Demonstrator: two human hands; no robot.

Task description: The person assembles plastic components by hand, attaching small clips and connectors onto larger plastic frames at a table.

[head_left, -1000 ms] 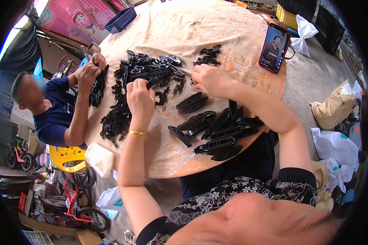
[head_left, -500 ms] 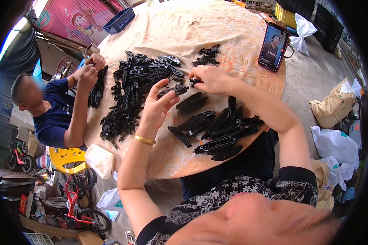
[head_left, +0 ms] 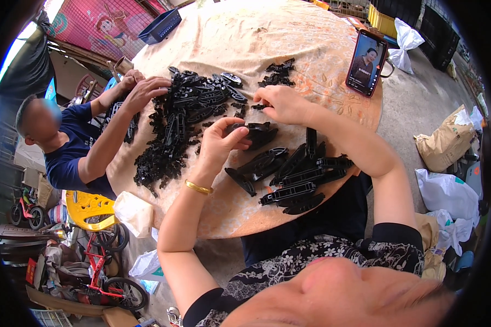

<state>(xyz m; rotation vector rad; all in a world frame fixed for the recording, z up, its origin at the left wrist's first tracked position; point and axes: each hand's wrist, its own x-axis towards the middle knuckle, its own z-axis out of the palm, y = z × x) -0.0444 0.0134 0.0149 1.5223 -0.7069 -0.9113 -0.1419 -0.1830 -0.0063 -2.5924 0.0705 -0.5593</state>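
Note:
My left hand (head_left: 222,143), with a gold bangle at its wrist, is closed around a black oval plastic part (head_left: 235,128), mostly hidden by the fingers. Just beyond it, my right hand (head_left: 282,103) pinches a small black plastic piece (head_left: 258,107) low over the cloth. Larger black oval parts (head_left: 263,136) lie right beside my left fingers. Nearer me is a heap of long black slotted parts (head_left: 294,184). A big pile of black oval and small jagged parts (head_left: 174,122) spreads to the left, and a small cluster (head_left: 278,72) sits beyond my right hand.
A patterned cloth covers the round table (head_left: 229,32). Across its left side a co-worker's hand (head_left: 150,90) touches the big pile. A phone (head_left: 366,64) stands upright at the right, a blue basket (head_left: 159,27) at the far left. A yellow chair (head_left: 87,210) is at lower left.
My left hand has moved slightly right and down, toward the oval parts beside it. My right hand stays nearly in place. The co-worker's hand has reached over to the pile.

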